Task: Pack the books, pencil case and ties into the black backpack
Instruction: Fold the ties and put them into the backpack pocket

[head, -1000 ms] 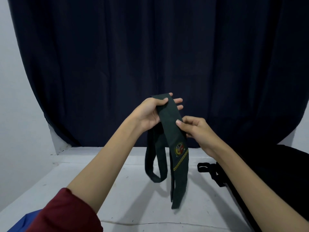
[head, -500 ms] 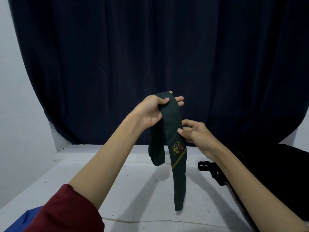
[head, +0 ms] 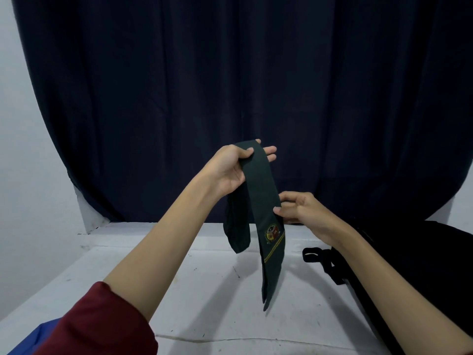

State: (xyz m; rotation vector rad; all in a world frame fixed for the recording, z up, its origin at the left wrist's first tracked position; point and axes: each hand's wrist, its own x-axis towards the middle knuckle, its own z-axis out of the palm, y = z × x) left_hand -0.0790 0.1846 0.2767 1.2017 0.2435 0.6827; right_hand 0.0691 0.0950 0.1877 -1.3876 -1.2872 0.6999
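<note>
A person's left hand grips the folded top of a dark green tie held up above the white tabletop. The right hand pinches its edge just above the crest, lower than a moment ago. The loop hangs shorter now, so folding seems underway; the black backpack waits at right.

Dark green tie, gold stripes; black backpack; navy curtain.
</note>
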